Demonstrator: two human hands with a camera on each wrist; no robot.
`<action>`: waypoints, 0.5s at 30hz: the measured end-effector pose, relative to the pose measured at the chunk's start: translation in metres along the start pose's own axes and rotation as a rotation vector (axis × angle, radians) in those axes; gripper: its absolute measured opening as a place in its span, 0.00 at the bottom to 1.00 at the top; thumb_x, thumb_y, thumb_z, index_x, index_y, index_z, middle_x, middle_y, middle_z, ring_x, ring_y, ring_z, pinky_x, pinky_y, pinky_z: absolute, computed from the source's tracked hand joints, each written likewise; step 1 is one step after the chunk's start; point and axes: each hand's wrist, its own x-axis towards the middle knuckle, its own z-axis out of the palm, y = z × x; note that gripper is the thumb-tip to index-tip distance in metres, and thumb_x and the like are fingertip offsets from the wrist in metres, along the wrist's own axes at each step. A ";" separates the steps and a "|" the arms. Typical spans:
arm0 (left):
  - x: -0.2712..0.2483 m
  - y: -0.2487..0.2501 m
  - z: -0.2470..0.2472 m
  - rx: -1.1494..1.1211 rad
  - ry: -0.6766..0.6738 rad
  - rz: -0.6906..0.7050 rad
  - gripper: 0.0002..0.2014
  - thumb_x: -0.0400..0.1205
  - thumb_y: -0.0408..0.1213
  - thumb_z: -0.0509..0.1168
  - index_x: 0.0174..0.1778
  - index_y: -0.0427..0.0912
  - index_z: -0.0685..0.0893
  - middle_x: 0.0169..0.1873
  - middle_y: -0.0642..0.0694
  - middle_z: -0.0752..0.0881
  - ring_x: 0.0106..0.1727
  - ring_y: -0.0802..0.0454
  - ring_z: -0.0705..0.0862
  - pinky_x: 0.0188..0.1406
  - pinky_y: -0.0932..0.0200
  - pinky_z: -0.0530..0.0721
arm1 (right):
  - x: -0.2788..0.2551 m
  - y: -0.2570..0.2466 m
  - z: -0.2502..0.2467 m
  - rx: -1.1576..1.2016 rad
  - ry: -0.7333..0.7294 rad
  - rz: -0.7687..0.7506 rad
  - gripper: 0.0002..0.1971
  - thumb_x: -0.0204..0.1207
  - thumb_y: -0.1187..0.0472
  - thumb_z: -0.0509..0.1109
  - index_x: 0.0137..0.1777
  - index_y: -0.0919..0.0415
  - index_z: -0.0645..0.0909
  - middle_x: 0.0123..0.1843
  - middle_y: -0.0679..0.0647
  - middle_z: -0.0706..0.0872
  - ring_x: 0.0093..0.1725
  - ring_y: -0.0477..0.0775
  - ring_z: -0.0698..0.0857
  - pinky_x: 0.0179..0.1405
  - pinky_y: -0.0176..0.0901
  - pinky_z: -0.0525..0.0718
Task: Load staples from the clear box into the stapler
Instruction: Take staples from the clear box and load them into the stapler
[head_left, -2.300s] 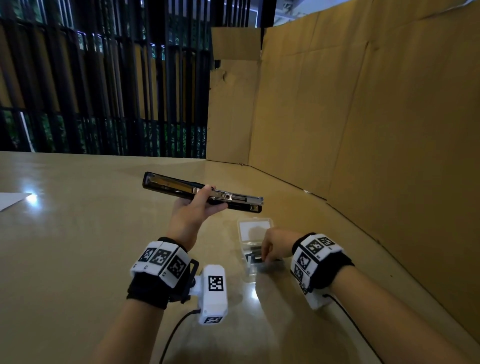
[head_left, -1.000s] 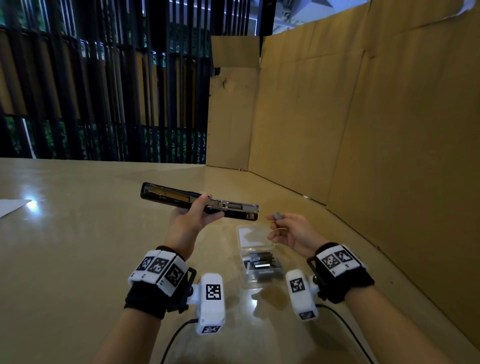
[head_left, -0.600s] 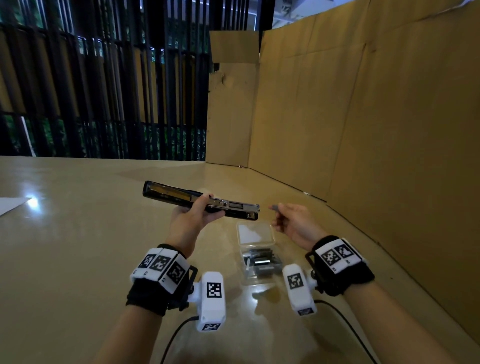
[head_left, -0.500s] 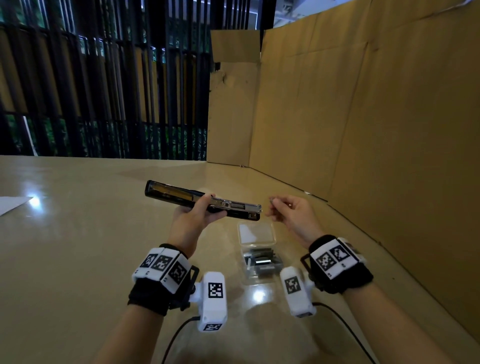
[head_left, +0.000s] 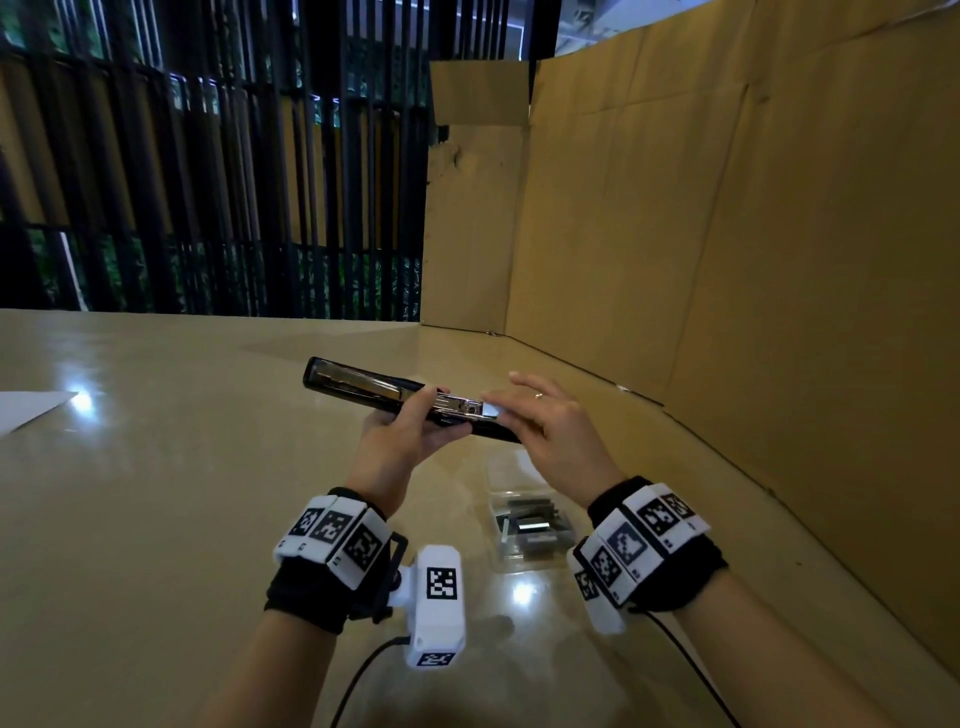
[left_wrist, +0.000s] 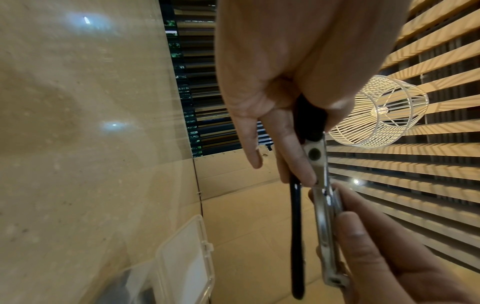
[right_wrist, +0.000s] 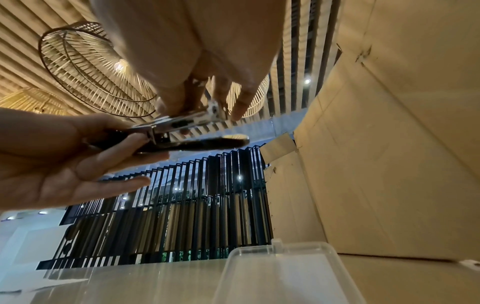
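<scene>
My left hand (head_left: 441, 415) holds the black stapler (head_left: 363, 387) in the air, opened out flat, with the thumb on top and the fingers underneath. The shiny metal magazine (left_wrist: 320, 205) sticks out to the right. My right hand (head_left: 498, 410) lies over that end. Its thumb and fingertips (left_wrist: 345, 224) pinch a small silver staple strip (left_wrist: 336, 202) against the rail. From below, the same grip on the stapler (right_wrist: 182, 123) shows. Under the hands, the clear box (head_left: 530, 530) lies open on the table with several staple strips inside.
Cardboard walls (head_left: 727, 260) close off the table's right side and far corner. A white sheet of paper (head_left: 31, 410) lies at the far left edge. Dark vertical slats (head_left: 208, 182) stand behind the table. Cables trail from both wrist cameras towards me.
My right hand lifted a staple strip out of the clear box, carried it up and left, and now rests on the stapler's magazine. My left hand has kept the stapler almost still.
</scene>
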 end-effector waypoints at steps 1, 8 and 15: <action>-0.001 0.001 0.001 -0.001 -0.003 -0.003 0.08 0.82 0.29 0.59 0.42 0.28 0.80 0.42 0.32 0.85 0.44 0.44 0.87 0.38 0.64 0.89 | 0.000 -0.001 -0.001 0.023 -0.005 0.018 0.15 0.77 0.65 0.64 0.62 0.60 0.82 0.59 0.60 0.87 0.69 0.56 0.76 0.69 0.53 0.72; 0.000 0.002 0.002 0.012 0.024 0.008 0.10 0.83 0.30 0.59 0.39 0.30 0.80 0.41 0.33 0.84 0.44 0.43 0.85 0.38 0.64 0.88 | 0.000 0.004 -0.005 0.116 -0.007 0.051 0.13 0.78 0.66 0.63 0.60 0.62 0.83 0.56 0.57 0.88 0.51 0.41 0.80 0.49 0.13 0.70; 0.001 -0.001 0.002 0.042 0.008 0.002 0.09 0.83 0.31 0.59 0.41 0.29 0.80 0.49 0.27 0.83 0.48 0.41 0.86 0.44 0.61 0.88 | -0.001 0.005 0.000 0.093 0.034 0.023 0.12 0.77 0.67 0.64 0.58 0.65 0.84 0.54 0.58 0.89 0.48 0.42 0.80 0.47 0.11 0.68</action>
